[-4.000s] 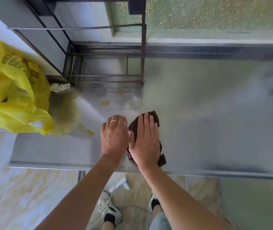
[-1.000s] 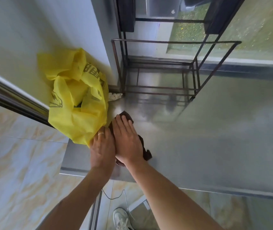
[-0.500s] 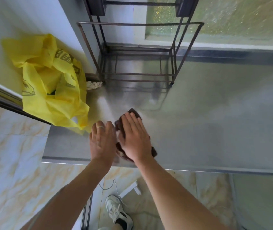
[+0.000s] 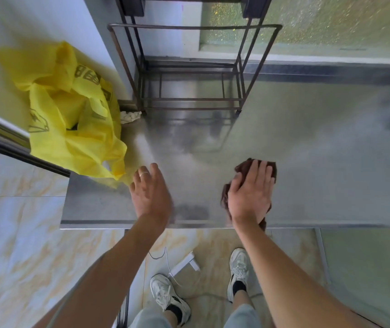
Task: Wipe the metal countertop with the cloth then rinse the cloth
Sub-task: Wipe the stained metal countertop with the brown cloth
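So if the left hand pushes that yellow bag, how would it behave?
The bag is thin and crumpled, so it would probably buckle rather than slide whole. It slumps over the counter edge, so a push may tip it off. It looks light; contents are hidden.

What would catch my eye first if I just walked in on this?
Probably the bright yellow bag slumped at the left end of the shiny metal countertop. Next, the right hand pressing a dark brown cloth flat near the front edge, and the empty wire rack standing behind.

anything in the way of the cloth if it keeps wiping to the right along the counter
Nothing visible: the right hand presses the cloth flat, and the countertop to its right shows bare metal.
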Tool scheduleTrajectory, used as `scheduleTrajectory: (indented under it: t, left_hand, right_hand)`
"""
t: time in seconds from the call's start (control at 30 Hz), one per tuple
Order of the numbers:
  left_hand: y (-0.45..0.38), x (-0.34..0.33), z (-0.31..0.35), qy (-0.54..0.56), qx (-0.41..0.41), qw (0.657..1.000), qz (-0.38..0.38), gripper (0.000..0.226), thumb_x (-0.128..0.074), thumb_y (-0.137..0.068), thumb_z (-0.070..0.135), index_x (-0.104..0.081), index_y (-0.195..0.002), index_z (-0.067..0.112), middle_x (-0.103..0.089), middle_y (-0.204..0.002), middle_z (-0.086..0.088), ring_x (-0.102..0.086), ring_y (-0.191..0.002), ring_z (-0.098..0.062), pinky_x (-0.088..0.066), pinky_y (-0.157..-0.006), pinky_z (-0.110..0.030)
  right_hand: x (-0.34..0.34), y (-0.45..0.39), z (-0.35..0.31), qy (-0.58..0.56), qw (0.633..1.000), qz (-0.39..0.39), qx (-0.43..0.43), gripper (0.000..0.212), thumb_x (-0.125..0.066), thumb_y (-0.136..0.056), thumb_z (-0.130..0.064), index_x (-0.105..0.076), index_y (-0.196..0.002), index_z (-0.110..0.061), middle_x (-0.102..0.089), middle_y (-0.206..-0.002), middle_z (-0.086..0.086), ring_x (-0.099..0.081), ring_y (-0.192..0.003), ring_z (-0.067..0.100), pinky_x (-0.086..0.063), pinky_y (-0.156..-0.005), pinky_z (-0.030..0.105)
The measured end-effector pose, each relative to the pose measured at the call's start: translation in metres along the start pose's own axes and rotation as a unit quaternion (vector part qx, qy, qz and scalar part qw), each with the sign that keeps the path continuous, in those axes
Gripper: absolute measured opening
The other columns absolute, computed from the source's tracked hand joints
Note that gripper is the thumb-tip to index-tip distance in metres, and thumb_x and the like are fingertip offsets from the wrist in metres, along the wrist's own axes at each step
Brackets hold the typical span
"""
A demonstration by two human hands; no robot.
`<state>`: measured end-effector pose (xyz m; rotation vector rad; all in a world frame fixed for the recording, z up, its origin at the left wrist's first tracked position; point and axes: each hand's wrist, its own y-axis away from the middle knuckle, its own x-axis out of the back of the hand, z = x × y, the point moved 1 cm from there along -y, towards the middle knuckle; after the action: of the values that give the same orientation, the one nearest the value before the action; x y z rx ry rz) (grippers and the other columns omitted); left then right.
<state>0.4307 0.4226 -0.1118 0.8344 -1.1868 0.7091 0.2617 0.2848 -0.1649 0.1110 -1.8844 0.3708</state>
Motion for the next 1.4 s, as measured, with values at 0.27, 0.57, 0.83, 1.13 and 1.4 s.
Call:
scheduleTrajectory:
  t: [0.27, 0.57, 0.83, 1.13, 1.4]
  left_hand:
    - [-0.001, 0.001, -0.023, 0.055, -0.046, 0.997, 0.035, 0.025, -0.049, -0.089, 0.005, -0.051, -0.113, 0.011, -0.062, -0.112, -0.014, -0.060, -0.105, -0.037, -0.047, -0.084, -0.047]
    - [0.022, -0.010, 0.012, 0.034, -0.080, 0.995, 0.043, 0.030, -0.056, -0.084, 0.003, -0.053, -0.113, 0.009, -0.059, -0.113, -0.016, -0.058, -0.101, -0.039, -0.047, -0.082, -0.048]
    - [0.052, -0.042, 0.109, 0.022, -0.161, 0.987, 0.016, 0.023, -0.054, -0.087, 0.012, -0.052, -0.109, 0.018, -0.051, -0.124, -0.006, -0.050, -0.118, -0.030, -0.044, -0.095, -0.043]
    - [0.080, -0.081, 0.259, 0.058, -0.211, 0.976, 0.000, 0.031, -0.061, -0.076, 0.008, -0.054, -0.104, 0.015, -0.048, -0.129, -0.005, -0.046, -0.125, -0.030, -0.042, -0.095, -0.042]
    - [0.093, -0.100, 0.369, 0.030, -0.201, 0.979, -0.019, 0.038, -0.059, -0.079, 0.023, -0.051, -0.114, 0.012, -0.043, -0.136, -0.010, -0.040, -0.132, -0.031, -0.040, -0.100, -0.044]
  right_hand:
    - [-0.014, 0.073, -0.112, -0.031, 0.972, -0.123, 0.199, 0.059, -0.036, -0.105, -0.033, -0.034, -0.158, -0.005, -0.027, -0.167, 0.017, -0.018, -0.157, 0.032, -0.018, -0.127, 0.048]
    - [-0.014, 0.039, -0.072, -0.126, 0.917, -0.161, 0.343, 0.051, -0.045, -0.101, -0.032, -0.051, -0.148, -0.012, -0.047, -0.157, 0.005, -0.034, -0.152, 0.023, -0.024, -0.125, 0.042]
    - [0.017, -0.060, 0.097, -0.080, 0.963, -0.079, 0.243, 0.050, -0.050, -0.103, -0.033, -0.052, -0.148, -0.012, -0.046, -0.158, 0.007, -0.036, -0.151, 0.022, -0.028, -0.125, 0.042]
    - [0.059, -0.154, 0.263, -0.042, 0.983, -0.056, 0.171, 0.049, -0.049, -0.102, -0.034, -0.054, -0.146, -0.013, -0.047, -0.158, 0.005, -0.038, -0.150, 0.024, -0.024, -0.126, 0.036]
    - [0.076, -0.227, 0.357, -0.034, 0.985, -0.059, 0.157, 0.049, -0.052, -0.101, -0.033, -0.054, -0.146, -0.015, -0.048, -0.157, 0.006, -0.040, -0.149, 0.025, -0.029, -0.125, 0.040]
